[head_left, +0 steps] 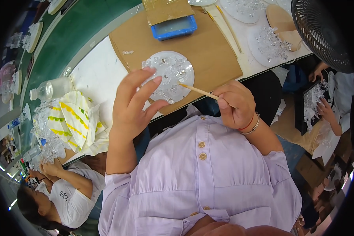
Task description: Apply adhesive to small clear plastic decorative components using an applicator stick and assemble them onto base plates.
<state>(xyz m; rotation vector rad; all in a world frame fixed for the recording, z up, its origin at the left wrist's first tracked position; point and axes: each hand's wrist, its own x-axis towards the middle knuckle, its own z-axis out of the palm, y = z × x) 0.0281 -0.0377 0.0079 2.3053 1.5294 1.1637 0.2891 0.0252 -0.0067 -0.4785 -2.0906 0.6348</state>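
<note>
The round white disc (189,67) lay on the sheet of brown cardboard (216,59) in front of you, toward the near edge of the table, with a cluster of small clear, glassy pieces (165,72) spread over most of its face. Your right hand (238,102), at the disc's near right, was closed in a pinch on a slim, pale wooden stick (202,92), its yellowish tip pointing left over the cluster; whether the tip touched a piece, you could not have told from this view. Your left hand (131,100) was half open at the disc's left edge, fingers curved and thumb well apart from them; nothing showed in its grip, though a clear piece by the index fingertip left contact there uncertain.

The step in hand seemed to be fine work among the pieces with the stick's tip. The next move, as judged from this pose, called for a steady tip, with your left fingers ready to brace the disc without knocking its pieces.

Beyond the disc, at the far side, sat a shallow blue plastic tray (175,36). To the left lay a clear plastic bottle (55,88) and a white cloth-like bundle with yellow and green marks (74,122); at the far right stood a black fan (322,35).
</note>
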